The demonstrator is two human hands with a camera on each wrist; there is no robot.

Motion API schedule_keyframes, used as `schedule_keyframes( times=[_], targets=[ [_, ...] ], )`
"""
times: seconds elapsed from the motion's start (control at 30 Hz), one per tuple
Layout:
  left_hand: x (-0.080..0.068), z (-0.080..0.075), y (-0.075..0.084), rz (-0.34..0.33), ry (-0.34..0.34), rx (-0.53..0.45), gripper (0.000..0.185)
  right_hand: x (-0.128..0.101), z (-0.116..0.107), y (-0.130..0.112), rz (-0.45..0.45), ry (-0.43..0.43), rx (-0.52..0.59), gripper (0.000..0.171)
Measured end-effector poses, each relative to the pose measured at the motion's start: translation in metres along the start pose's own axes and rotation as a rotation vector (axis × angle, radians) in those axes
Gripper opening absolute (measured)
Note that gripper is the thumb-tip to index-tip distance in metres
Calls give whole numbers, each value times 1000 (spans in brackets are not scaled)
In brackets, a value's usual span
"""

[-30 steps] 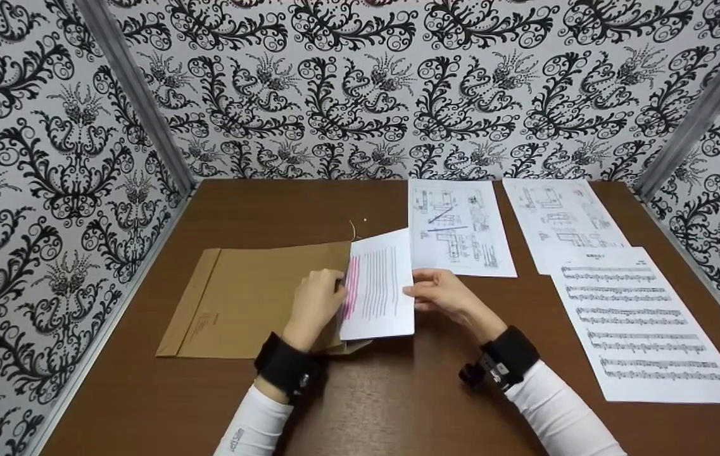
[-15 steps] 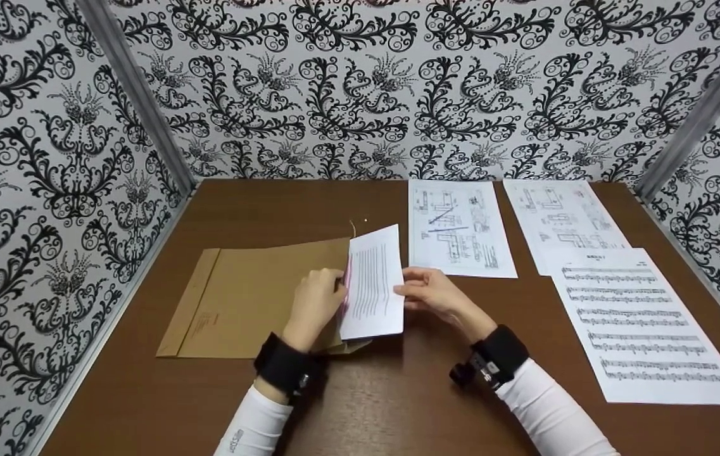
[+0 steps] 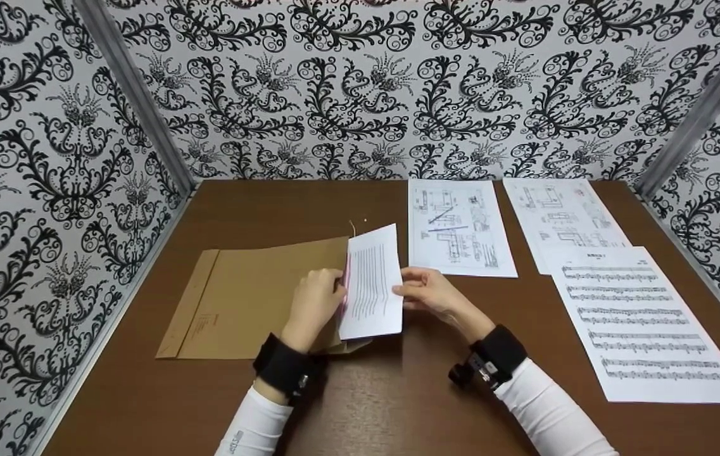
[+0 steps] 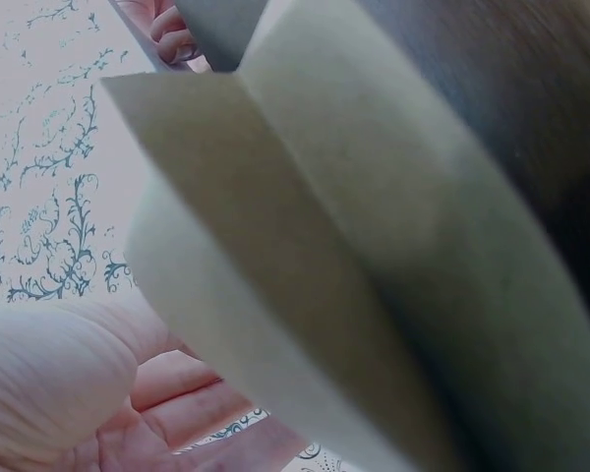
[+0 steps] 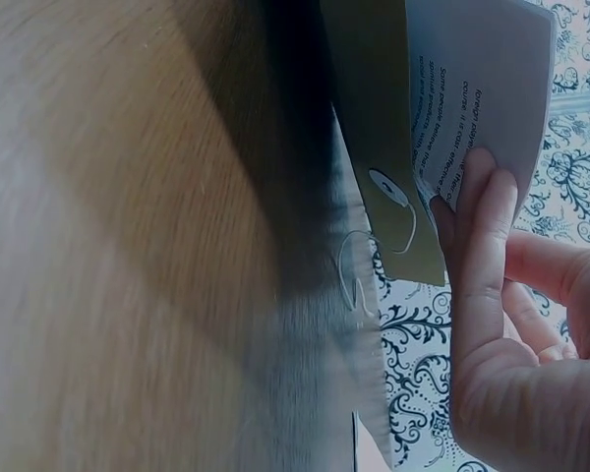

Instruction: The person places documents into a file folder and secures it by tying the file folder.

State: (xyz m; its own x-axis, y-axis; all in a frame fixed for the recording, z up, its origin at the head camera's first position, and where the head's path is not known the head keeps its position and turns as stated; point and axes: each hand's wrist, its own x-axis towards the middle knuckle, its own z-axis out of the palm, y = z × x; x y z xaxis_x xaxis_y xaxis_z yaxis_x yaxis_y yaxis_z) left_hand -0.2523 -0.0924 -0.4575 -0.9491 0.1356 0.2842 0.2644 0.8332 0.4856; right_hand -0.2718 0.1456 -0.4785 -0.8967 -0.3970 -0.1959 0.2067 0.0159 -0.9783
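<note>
Since a second earlier, the right hand (image 3: 430,292) had pushed the printed sheet (image 3: 372,283) further left into the brown envelope (image 3: 258,301), so less of its white face and pink-marked lines showed. That hand pinched the sheet's right edge, thumb on top, fingers curled beneath. The left hand (image 3: 314,303) held the envelope's open mouth, fingers hooked over the lip just beside the sheet's left edge, lifting the flap. From the right wrist, fingertips (image 5: 477,211) pressed against the thin, text-covered paper, with the envelope's string clasp (image 5: 385,187) close by. The envelope was flat, matte kraft paper on a smooth wood-grain table (image 3: 385,405). Further right lay two technical drawings (image 3: 458,227) (image 3: 559,218) and a page of sheet music (image 3: 641,323), all flat white rectangles.
</note>
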Motion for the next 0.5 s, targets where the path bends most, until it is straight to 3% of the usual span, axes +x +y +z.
schedule_keyframes(
  times=[0.5],
  targets=[
    [1,0,-2,-28,-18,-17,27,0,5,2,-7,20,-3,46]
  ],
)
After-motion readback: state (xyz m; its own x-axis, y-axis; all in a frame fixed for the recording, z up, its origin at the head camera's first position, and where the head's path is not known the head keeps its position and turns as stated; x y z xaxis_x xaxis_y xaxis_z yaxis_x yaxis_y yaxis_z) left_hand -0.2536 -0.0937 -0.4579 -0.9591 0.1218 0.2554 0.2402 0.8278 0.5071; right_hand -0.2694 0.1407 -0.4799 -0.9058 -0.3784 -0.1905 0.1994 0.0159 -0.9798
